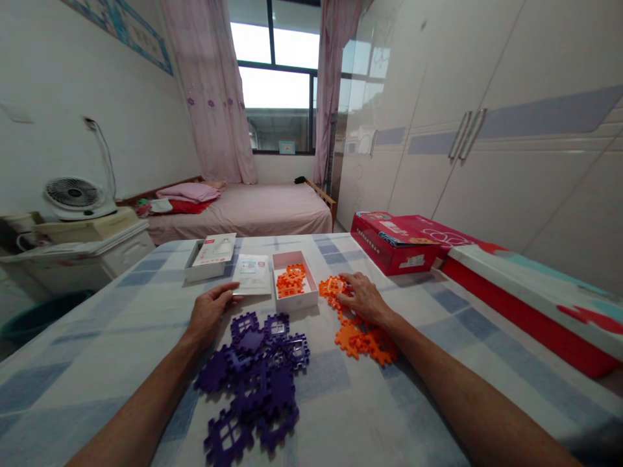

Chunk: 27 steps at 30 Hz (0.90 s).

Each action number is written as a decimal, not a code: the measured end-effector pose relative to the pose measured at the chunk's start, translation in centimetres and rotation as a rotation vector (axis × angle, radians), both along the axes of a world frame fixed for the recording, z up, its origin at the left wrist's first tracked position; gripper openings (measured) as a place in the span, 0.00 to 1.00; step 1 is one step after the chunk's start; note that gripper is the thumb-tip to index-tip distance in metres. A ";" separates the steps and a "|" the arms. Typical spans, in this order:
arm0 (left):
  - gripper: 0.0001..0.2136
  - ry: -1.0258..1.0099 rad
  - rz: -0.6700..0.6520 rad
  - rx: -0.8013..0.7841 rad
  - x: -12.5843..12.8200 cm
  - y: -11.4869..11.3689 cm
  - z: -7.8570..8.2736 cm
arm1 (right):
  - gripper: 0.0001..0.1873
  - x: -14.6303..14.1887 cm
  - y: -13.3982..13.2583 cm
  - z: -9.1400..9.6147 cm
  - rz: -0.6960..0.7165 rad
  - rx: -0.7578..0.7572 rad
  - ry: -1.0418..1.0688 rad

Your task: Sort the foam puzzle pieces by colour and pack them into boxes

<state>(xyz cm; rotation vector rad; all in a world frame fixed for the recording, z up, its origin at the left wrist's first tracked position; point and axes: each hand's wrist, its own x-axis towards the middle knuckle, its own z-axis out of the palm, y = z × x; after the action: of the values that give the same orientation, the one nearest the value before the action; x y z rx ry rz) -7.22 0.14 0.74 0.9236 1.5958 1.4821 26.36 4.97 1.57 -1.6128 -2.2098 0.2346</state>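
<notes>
My left hand [211, 311] rests on the table with its fingers stretched out, fingertips at the left edge of a flat white box lid [253, 280]. On the right, my right hand [365, 297] has its fingers curled over orange interlocking plastic pieces [333, 286], partly hiding them. More orange toothed pieces [360, 342] lie beneath and in front of that hand. Between the hands stands an open white box [298, 302] with several orange pieces [291, 281] inside. A loose heap of dark purple interlocking pieces [257, 383] spreads close to me, right of my left forearm.
Behind my left hand sits a grey-white box [207, 267] with a printed white lid [214, 250] leaning on it. Red cartons [389, 250] and a long red-and-white box [535, 298] line the right side. A checked cloth [121, 331] covers the table; beyond stands a bed [267, 206].
</notes>
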 end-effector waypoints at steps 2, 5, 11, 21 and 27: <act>0.19 -0.010 0.006 -0.002 0.1 0.0 0.0 | 0.29 0.4 0.3 -0.1 -0.017 -0.009 0.045; 0.19 -0.026 0.011 -0.014 0.2 0.0 0.1 | 0.29 0.7 0.6 -0.1 -0.044 -0.048 0.102; 0.17 -0.013 0.008 0.025 0.0 0.2 -0.1 | 0.26 0.7 0.6 -0.6 -0.027 -0.011 0.251; 0.18 -0.015 -0.016 0.058 -0.2 0.6 -0.8 | 0.26 -2.9 -0.7 2.9 0.205 0.069 0.351; 0.19 -0.014 -0.012 0.037 -0.2 0.5 -0.8 | 0.35 -6.2 -0.5 3.4 0.168 0.029 0.112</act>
<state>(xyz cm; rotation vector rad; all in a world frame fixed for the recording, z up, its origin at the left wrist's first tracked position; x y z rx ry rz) -7.44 0.69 -0.03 0.9393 1.5550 1.5113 20.16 4.44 4.98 -1.3660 -2.2526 0.3304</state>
